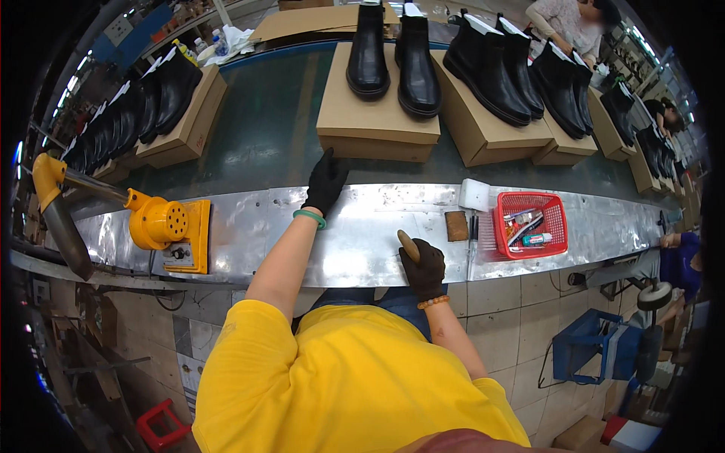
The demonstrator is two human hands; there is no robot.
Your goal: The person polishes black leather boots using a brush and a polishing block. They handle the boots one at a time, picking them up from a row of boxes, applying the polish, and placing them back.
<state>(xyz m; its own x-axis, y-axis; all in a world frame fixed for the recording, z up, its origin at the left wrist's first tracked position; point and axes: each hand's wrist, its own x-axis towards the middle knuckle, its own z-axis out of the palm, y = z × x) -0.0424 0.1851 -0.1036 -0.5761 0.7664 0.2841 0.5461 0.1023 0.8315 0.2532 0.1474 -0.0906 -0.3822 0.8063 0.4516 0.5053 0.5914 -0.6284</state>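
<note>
Gloved hands at a shoe line's metal ledge

The left hand [325, 181], in a black glove with a green bangle at the wrist, reaches over the metal ledge [362, 234] toward a cardboard box [375, 113] on the green conveyor belt [264, 128]; a pair of black boots [393, 57] stands on that box. The right hand [424, 267], also gloved, grips a wooden handle [408, 245] at the ledge's near edge. To the right sit a red basket [530, 224] and a small brown block [456, 226]; to the left, a yellow machine [168, 226].
</note>
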